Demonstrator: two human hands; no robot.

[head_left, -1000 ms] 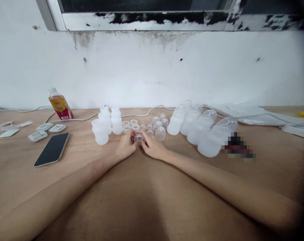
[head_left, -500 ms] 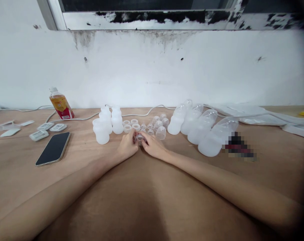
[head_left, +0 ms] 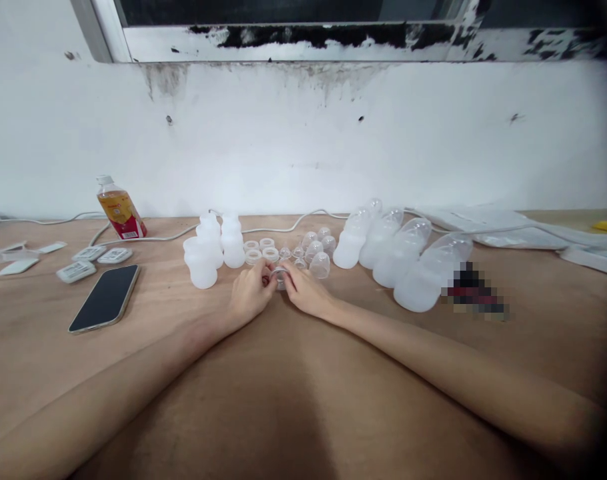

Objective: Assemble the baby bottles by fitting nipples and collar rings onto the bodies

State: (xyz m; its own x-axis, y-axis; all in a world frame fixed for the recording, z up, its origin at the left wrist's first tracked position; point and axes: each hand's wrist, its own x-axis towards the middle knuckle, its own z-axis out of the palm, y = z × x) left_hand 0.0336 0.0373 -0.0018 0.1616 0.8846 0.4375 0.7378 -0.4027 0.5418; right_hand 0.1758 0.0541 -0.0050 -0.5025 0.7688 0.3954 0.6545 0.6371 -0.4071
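Clear round plastic piece [head_left: 281, 283] is near the white plastic rings [head_left: 253, 261], pinched by left hand [head_left: 249, 291] and right hand [head_left: 307, 292], each grip nearly closed; light, even fingertip pressure suits it

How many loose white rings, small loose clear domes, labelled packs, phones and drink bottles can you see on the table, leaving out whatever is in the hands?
White rings: 4
Clear domes: 5
Labelled packs: 3
Phone: 1
Drink bottle: 1
Total: 14
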